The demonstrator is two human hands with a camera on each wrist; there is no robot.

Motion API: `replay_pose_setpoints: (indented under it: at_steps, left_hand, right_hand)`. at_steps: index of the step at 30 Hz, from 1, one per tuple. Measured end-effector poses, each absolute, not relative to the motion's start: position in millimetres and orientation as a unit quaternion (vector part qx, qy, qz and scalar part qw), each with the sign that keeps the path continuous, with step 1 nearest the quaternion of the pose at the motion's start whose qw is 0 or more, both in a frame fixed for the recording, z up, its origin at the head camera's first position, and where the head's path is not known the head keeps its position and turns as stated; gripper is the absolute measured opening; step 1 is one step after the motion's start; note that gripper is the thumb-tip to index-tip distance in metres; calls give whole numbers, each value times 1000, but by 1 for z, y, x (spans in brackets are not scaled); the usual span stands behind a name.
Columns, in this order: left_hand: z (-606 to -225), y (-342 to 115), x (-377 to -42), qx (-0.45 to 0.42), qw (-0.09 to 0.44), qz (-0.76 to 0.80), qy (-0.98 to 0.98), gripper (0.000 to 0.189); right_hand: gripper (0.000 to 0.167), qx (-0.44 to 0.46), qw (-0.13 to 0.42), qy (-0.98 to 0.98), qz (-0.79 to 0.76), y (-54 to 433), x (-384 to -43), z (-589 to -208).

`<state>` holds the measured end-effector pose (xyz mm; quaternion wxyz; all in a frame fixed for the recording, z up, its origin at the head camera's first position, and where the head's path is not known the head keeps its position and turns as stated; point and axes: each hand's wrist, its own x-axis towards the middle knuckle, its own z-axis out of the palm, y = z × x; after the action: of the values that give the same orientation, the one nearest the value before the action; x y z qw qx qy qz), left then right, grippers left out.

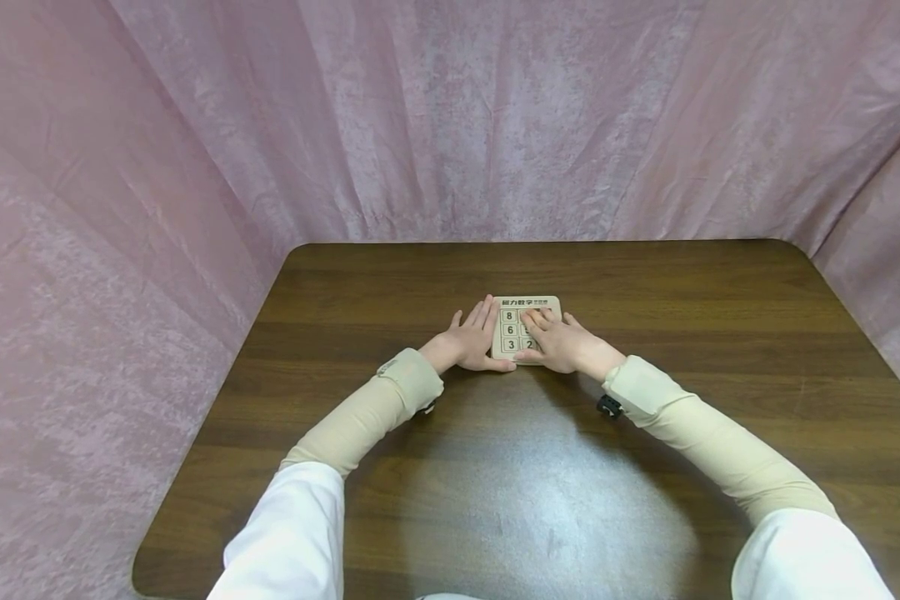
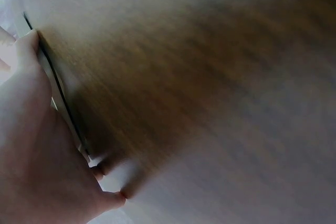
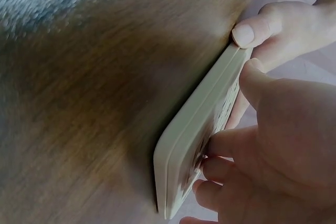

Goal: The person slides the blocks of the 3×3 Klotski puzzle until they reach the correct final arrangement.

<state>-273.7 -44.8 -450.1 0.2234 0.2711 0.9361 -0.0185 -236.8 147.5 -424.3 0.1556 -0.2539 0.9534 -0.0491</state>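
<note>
Wood counter across lower frame, pink curtain up top. Number board near center; left hand straight-fingered along its left edge, right hand, not gripping, hides its right side.

Pink velvety curtains hang left, far and right of a round-cornered brown wood-grain table whose near part shines.

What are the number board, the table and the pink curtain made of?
Number board: probably plastic, smooth and matte, because its cream edge is rounded with a thin seam.
Table: wood or a wood-look covering; I see brown grain and a shiny patch of light.
Pink curtain: soft cloth, perhaps velvet, since it hangs in folds with a mottled sheen.
</note>
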Motion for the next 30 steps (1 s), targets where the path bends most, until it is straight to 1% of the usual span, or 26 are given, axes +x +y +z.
replay_pose_setpoints:
  at_steps: [16, 23, 30]
  left_hand:
    - [-450, -44, -274, 269, 225, -24, 936, 116]
    - [-450, -45, -275, 269, 224, -21, 937, 116]
    - [-453, -45, -275, 266, 224, -15, 937, 116]
  right_hand:
    - [82, -250, 177, 951, -47, 149, -237, -427]
    - [82, -247, 173, 953, -44, 152, -232, -421]
    - [83, -229, 192, 954, -30, 159, -227, -420]
